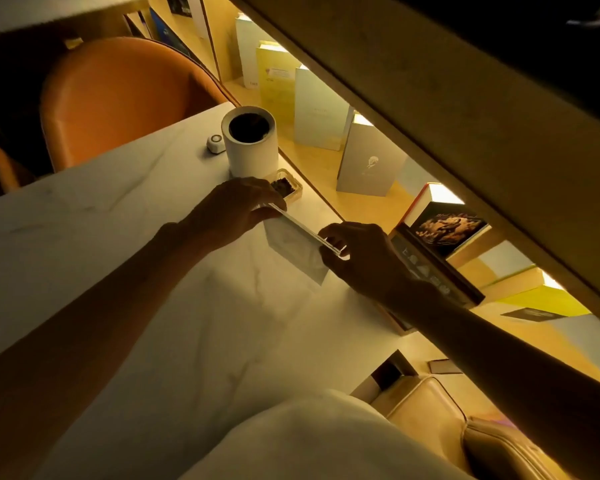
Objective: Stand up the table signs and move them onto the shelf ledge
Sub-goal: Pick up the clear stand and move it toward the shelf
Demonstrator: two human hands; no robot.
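Observation:
A clear acrylic table sign [297, 244] with a white sheet in it stands tilted on the white marble table [125, 237], seen almost from above. My left hand [236, 206] grips the far end of its top edge. My right hand [357, 258] pinches the near end of the same edge. The lit wooden shelf ledge [368, 206] runs along the table's right side, just beyond the sign. A second, dark sign [433, 268] stands at the ledge's edge right behind my right hand.
A white cylinder cup [252, 147], a small white button device [216, 143] and a small clear dish of dark bits [286, 187] sit beyond my left hand. Books [368, 164] stand along the ledge under an overhanging shelf. An orange chair [118, 95] is at the table's far end.

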